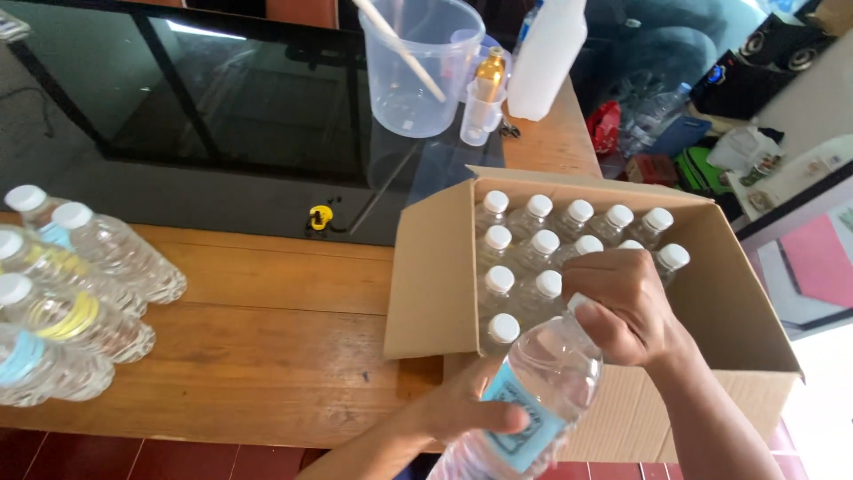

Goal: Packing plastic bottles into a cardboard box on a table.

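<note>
Fingers of right hand pinch water bottle cap; left hand grips its body, beside cardboard box.

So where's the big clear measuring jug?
The measuring jug stands at the top centre of the head view, on the dark glass panel, left of a white bottle.

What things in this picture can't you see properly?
All in the head view:
- The cap of the held bottle: the right hand covers it.
- That bottle's base: cut off by the bottom edge.
- The lower parts of the bottles in the cardboard box: hidden by its walls.
- Part of the blue label: under the left hand thumb.
- The clutter on the floor at upper right: too small and blurred to name.
</note>
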